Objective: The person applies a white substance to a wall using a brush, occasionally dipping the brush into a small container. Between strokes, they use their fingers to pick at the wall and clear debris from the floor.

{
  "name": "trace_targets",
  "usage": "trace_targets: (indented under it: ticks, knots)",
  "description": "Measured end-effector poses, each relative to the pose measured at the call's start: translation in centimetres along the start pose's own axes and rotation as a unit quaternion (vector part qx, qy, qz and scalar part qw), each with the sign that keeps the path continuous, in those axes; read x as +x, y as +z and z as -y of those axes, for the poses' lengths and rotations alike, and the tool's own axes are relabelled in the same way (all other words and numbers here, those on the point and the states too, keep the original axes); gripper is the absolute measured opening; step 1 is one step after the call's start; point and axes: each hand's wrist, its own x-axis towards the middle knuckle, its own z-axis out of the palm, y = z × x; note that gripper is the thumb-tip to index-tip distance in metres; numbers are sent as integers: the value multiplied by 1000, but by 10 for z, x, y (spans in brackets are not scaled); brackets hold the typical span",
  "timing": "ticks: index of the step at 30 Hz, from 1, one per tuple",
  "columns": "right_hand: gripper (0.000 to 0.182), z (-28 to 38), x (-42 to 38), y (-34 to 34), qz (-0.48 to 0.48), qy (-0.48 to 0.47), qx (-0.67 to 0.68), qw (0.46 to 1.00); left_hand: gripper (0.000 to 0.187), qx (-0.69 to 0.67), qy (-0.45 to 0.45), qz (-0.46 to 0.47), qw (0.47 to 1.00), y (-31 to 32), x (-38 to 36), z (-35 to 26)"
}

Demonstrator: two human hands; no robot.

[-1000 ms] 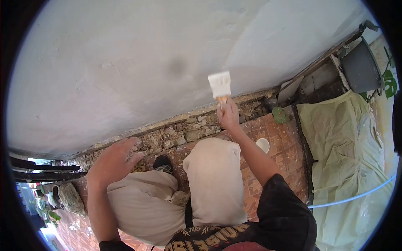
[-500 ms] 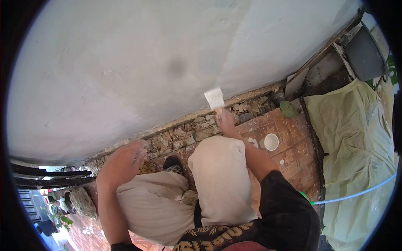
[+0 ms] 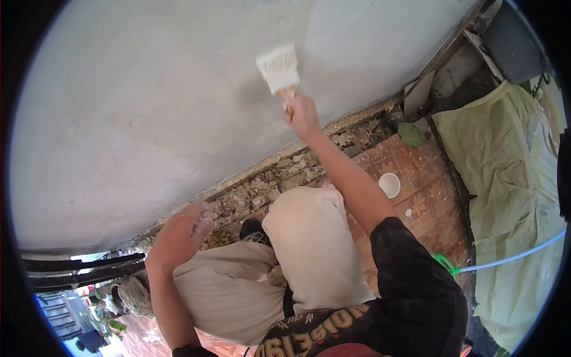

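Observation:
My right hand (image 3: 304, 118) is wrapped round the wooden handle of a wide paintbrush (image 3: 279, 68). The bristles are coated white and point up along the pale wall (image 3: 160, 95); whether they press on it is hard to tell. Near my bent left knee, my left hand (image 3: 180, 234) hangs with its fingers loosely apart, whitish dust on them and nothing in its grasp. A white cup (image 3: 389, 185) stands on the tiled floor to the right of my right knee.
Broken rubble (image 3: 244, 205) runs along the wall's foot. A pale green sheet (image 3: 499, 196) covers something at the right, with a blue hose (image 3: 511, 259) across it. Dark beams (image 3: 77, 271) jut in at the left. A green leaf (image 3: 411, 135) lies on the tiles.
My right hand has raised the paintbrush from low by the rubble to higher up along the wall, stretching the arm out. My left hand has barely moved. The view has shifted slightly.

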Motion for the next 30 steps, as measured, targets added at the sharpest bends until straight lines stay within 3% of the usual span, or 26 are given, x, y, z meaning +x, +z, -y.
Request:
trace_targets:
  ticks: [2,3,7,8,10,11,13,14,15,19,20,21,23,24,26,27,29,30]
  knots:
    - [18,-62,-35,-3,-14,-160,-284,945,39,30,9,-18,999,6,0,4]
    - [26,-91,-65,-12,-18,-227,-391,892,39,37,9,-18,999,7,0,4]
    - [29,-173,-175,-58,114,-64,-382,915,38,49,31,-15,998,12,-2,16]
    - [29,-171,-171,-54,115,-65,-380,915,36,82,55,-36,994,15,-3,18]
    - [29,-149,-160,-51,-10,-117,-433,893,36,60,33,-21,997,13,-2,14]
    - [24,-99,-130,-38,-44,-62,-395,915,36,39,13,-8,999,13,-1,12]
    - [19,-79,-70,-32,-55,-121,-360,923,36,35,22,-14,999,14,1,11]
    - [17,-45,-35,-29,1,6,-152,988,36,30,28,-22,999,13,0,11]
    - [15,-13,-7,-27,56,134,66,987,36,31,30,-22,999,12,0,10]
    - [12,5,26,-18,96,90,191,973,36,34,23,-19,999,6,-2,0]
    - [12,-15,12,-13,25,-84,-66,994,36,20,3,-9,1000,4,-2,-2]
    - [11,-40,-5,-7,-51,-248,-316,914,36,23,7,-14,1000,3,-4,-1]
    - [22,-106,-58,-28,46,-178,-344,921,40,12,11,9,1000,4,-2,4]
    - [14,-105,-84,-33,12,-265,-375,888,40,13,13,5,1000,7,-5,7]
    - [20,-128,-136,-47,61,-44,-234,969,40,35,20,1,999,8,-8,12]
    - [20,-135,-139,-53,66,-49,-234,969,40,32,19,-5,999,7,-8,10]
    - [34,-141,-142,-61,25,156,-88,983,42,26,-11,28,999,5,-10,1]
    - [33,-100,-121,-59,30,208,22,977,42,27,-10,27,999,5,-9,-1]
